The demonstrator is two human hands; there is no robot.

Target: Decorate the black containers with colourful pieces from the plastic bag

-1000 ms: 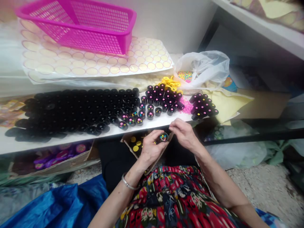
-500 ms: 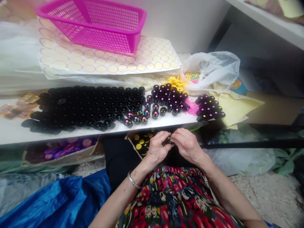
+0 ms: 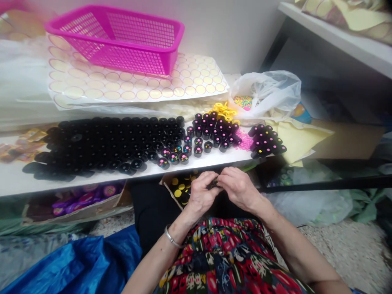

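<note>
My left hand [image 3: 200, 194] and my right hand [image 3: 237, 188] meet just below the front edge of the white shelf [image 3: 18, 181]. Both are closed around one small black tube [image 3: 215, 182], of which only a sliver shows between the fingers. Behind them on the shelf stand several black tubes holding coloured beads [image 3: 174, 157]. A large block of plain black tubes [image 3: 101, 141] fills the shelf to the left. Under my hands sits a cardboard box with yellow caps [image 3: 179, 192].
A pink basket [image 3: 113, 38] rests on sheets of round stickers [image 3: 131, 85] at the back. A plastic bag of coloured beads [image 3: 263, 96], yellow rings [image 3: 225, 109] and yellow paper [image 3: 298, 136] lie at the right. A blue plastic bag [image 3: 67, 263] lies at the lower left.
A second ago the tube's bead-filled mouth showed in my left hand. My right hand has closed in over it, and both hands now cover the tube.
</note>
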